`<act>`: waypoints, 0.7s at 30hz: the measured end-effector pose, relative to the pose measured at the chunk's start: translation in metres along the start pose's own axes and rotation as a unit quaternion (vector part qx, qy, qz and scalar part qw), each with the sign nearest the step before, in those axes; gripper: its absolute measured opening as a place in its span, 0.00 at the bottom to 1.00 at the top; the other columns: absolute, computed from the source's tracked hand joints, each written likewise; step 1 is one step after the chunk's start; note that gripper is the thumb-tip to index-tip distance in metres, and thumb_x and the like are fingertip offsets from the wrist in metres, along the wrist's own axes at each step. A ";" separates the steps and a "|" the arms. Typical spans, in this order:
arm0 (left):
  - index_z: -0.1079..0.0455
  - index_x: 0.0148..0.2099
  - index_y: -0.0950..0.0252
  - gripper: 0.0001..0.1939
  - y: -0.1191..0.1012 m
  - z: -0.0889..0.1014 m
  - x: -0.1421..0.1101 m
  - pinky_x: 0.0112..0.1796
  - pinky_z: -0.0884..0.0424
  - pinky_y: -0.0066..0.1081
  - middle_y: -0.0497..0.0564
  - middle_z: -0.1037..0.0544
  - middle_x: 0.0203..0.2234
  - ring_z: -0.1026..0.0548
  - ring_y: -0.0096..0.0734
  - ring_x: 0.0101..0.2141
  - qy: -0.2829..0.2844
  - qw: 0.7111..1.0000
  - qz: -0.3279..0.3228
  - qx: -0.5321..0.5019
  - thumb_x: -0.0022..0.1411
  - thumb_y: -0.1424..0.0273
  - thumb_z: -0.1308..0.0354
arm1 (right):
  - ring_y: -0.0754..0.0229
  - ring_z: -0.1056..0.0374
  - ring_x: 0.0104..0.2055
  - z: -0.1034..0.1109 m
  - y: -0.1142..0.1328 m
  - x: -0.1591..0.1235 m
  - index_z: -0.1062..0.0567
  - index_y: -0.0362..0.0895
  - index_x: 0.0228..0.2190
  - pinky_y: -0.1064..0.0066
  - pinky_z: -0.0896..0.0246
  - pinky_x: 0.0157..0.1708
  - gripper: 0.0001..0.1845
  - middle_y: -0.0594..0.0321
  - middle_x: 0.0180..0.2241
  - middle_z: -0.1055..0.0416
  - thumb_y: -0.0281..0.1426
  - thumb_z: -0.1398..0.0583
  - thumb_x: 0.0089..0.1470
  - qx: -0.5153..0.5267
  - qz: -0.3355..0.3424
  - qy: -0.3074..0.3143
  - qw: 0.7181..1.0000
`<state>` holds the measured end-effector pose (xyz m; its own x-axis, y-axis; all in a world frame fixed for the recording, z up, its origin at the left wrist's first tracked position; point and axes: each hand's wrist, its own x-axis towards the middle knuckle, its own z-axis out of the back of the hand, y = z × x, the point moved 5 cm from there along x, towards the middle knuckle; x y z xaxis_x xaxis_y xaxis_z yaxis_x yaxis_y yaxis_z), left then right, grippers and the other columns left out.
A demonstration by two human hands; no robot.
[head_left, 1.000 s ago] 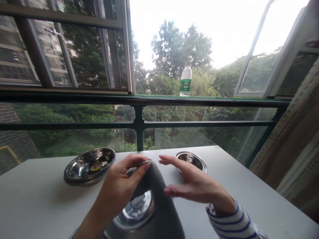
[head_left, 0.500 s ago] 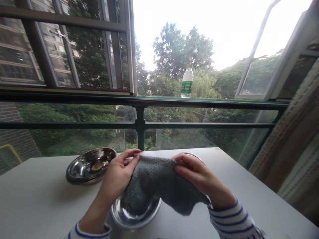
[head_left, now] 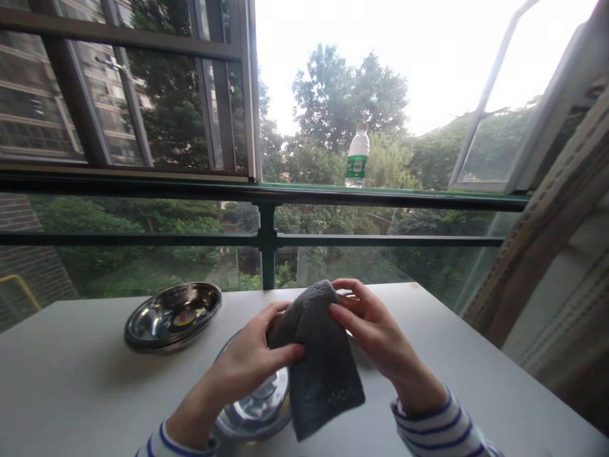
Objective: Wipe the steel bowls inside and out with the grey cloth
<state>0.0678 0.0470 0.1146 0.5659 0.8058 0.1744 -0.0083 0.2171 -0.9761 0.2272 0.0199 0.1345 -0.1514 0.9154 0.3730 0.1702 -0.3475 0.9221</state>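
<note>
A grey cloth hangs folded between my hands, its lower edge drooping over the table. My left hand grips its left side, thumb in front and fingers behind. At the top right corner, my right hand pinches the cloth between thumb and fingers. Beneath the cloth and my left hand stands a shiny metal bowl, partly covered by both. Behind my right hand a bit of another metal rim shows; the rest is hidden.
Stacked metal bowls sit at the left of the white table. A green railing runs behind it, with a green-labelled plastic bottle on the ledge. A curtain hangs at right.
The cloth was stretched wide between both hands; now it is folded narrower and hangs straight down. My left hand has moved right, closer to my right hand. The curtain has shifted left.
</note>
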 end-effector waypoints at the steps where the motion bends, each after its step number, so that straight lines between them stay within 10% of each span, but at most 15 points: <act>1: 0.36 0.52 0.65 0.25 0.003 0.001 0.001 0.43 0.31 0.35 0.56 0.23 0.42 0.26 0.41 0.42 -0.005 1.000 0.016 -0.013 0.51 0.70 0.37 | 0.61 0.29 0.36 0.001 -0.001 0.000 0.36 0.46 0.41 0.70 0.35 0.36 0.14 0.62 0.33 0.26 0.35 0.41 0.53 -0.019 0.002 -0.002 1.000; 6: 0.31 0.49 0.65 0.19 0.003 0.011 -0.001 0.38 0.31 0.30 0.52 0.21 0.36 0.25 0.36 0.39 -0.022 0.999 0.027 -0.026 0.53 0.72 0.39 | 0.55 0.35 0.48 0.019 -0.002 0.000 0.38 0.47 0.51 0.62 0.37 0.43 0.29 0.54 0.48 0.34 0.35 0.37 0.48 -0.217 0.030 -0.074 0.973; 9: 0.29 0.47 0.63 0.17 0.002 0.012 -0.002 0.38 0.31 0.29 0.50 0.21 0.33 0.25 0.35 0.37 -0.029 0.998 0.031 -0.046 0.53 0.70 0.39 | 0.54 0.37 0.52 0.012 -0.015 0.000 0.49 0.49 0.59 0.62 0.37 0.45 0.44 0.54 0.53 0.38 0.32 0.34 0.44 -0.185 -0.028 0.039 0.982; 12: 0.31 0.50 0.62 0.20 0.002 0.012 -0.002 0.38 0.30 0.30 0.51 0.21 0.36 0.25 0.37 0.38 -0.047 0.995 0.037 -0.074 0.52 0.67 0.38 | 0.57 0.33 0.45 0.001 -0.021 0.002 0.37 0.46 0.53 0.65 0.37 0.44 0.28 0.59 0.45 0.30 0.29 0.39 0.49 -0.113 -0.030 0.105 0.987; 16: 0.39 0.57 0.59 0.34 0.003 0.004 0.000 0.39 0.29 0.35 0.54 0.23 0.42 0.24 0.40 0.39 0.012 0.992 0.044 -0.118 0.46 0.70 0.34 | 0.58 0.32 0.42 0.003 -0.013 0.007 0.29 0.44 0.44 0.68 0.37 0.42 0.15 0.62 0.38 0.27 0.29 0.42 0.52 -0.126 0.032 0.010 0.992; 21: 0.33 0.48 0.65 0.21 0.009 0.012 0.004 0.33 0.31 0.28 0.50 0.23 0.33 0.25 0.32 0.32 -0.077 0.990 0.044 -0.114 0.49 0.72 0.37 | 0.59 0.33 0.41 0.001 -0.002 0.002 0.23 0.46 0.39 0.70 0.37 0.41 0.12 0.59 0.39 0.29 0.29 0.46 0.56 -0.248 0.108 0.070 0.960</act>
<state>0.0599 0.0589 0.1079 0.4380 0.8946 0.0882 0.1442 0.0270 -0.9892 0.2276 0.0223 0.1333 -0.2997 0.7867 0.5398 -0.2667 -0.6123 0.7443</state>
